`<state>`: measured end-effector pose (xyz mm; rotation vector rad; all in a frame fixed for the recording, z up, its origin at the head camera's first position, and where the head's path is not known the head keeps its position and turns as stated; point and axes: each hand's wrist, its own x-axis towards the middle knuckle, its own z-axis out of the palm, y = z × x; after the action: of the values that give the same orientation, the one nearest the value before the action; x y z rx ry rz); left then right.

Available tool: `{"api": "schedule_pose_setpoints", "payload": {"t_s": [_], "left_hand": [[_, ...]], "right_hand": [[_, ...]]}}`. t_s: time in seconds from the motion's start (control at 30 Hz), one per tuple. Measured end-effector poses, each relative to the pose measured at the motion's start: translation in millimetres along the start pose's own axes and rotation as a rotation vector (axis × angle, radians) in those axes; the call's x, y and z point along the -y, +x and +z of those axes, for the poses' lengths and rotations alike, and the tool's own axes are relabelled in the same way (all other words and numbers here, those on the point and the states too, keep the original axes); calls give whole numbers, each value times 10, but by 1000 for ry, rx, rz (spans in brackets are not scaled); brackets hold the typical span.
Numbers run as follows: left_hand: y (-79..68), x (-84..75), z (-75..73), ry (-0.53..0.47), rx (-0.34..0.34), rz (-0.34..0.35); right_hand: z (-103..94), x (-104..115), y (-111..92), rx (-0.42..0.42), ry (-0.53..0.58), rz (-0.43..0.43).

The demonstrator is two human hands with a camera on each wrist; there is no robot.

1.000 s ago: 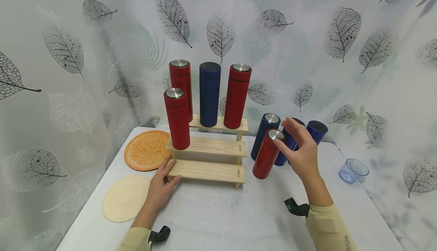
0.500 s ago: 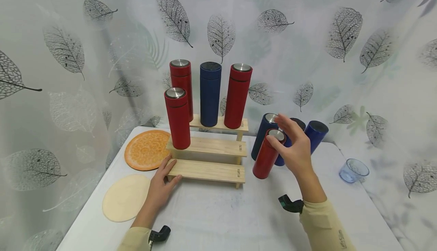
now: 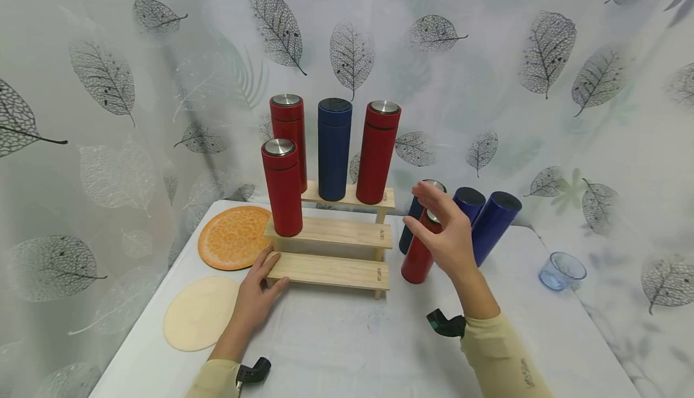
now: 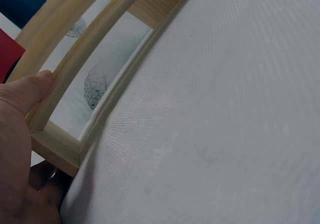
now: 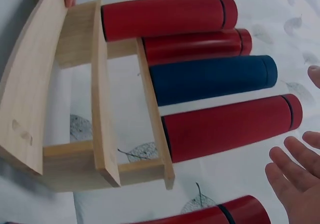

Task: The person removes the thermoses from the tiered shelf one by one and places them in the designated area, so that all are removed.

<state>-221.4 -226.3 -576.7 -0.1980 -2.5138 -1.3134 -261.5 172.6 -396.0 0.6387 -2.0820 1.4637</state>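
Observation:
My left hand (image 3: pixel 255 298) holds the left end of the lowest step of a wooden three-step stand (image 3: pixel 328 270); in the left wrist view its thumb (image 4: pixel 37 87) lies against the wood. My right hand (image 3: pixel 447 241) is spread with fingers apart, in front of a red thermos flask (image 3: pixel 416 262) and partly hiding it. Whether they touch cannot be told. Behind that flask stands a dark blue flask (image 3: pixel 405 240). On the middle step, at its left, is a red flask (image 3: pixel 284 202). The top step bears a red flask (image 3: pixel 289 127), a blue flask (image 3: pixel 333 151) and another red flask (image 3: pixel 376 157).
Two blue flasks (image 3: pixel 494 226) stand at the back right. Beyond them is a clear blue glass cup (image 3: pixel 562 271). Left of the stand lie an orange round mat (image 3: pixel 233 238) and a cream round mat (image 3: pixel 200 314). A leaf-patterned curtain (image 3: pixel 412 73) hangs behind the white table.
My right hand has moved left, from beside the red flask's lid to in front of it, uncovering the blue flasks on the right. My left hand has stayed on the stand.

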Motion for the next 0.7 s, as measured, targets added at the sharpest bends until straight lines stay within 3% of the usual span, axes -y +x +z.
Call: {"api": "schedule_pose_setpoints", "payload": {"t_s": [0.43, 0.7], "left_hand": [[-6, 17, 8, -7, -2, -1], [1, 25, 9, -3, -4, 8]], "right_hand": [[326, -69, 15, 89, 106, -55], [470, -94, 67, 107, 159, -12]]}}
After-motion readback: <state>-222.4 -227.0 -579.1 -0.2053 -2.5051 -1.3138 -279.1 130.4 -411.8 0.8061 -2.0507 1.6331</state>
